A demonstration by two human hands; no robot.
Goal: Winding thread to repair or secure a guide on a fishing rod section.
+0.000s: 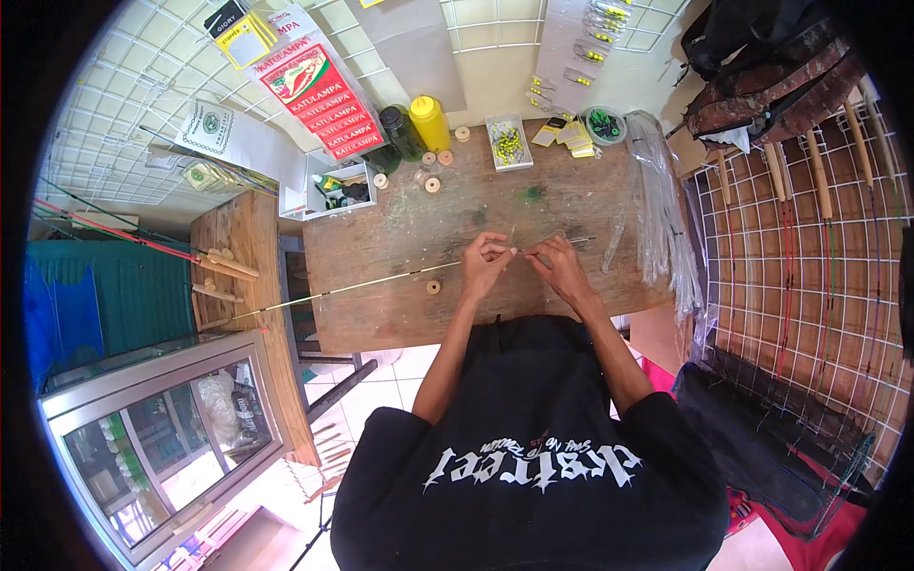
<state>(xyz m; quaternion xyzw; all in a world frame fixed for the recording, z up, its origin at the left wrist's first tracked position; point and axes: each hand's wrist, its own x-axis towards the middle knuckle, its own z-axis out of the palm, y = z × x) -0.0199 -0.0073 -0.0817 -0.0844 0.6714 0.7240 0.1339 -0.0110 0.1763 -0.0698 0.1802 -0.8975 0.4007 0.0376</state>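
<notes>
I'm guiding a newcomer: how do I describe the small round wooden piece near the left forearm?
On the wooden table, follow the long thin pale rod leftward from the left hand. On the rod's near side lies the small round wooden piece. Its lookalikes sit by the yellow bottle at the far side; this one lies alone.

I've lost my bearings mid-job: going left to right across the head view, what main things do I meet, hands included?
Glass-fronted cabinet, open white box, yellow bottle, left hand, right hand, clear plastic sleeves, wooden-handled rods.
</notes>
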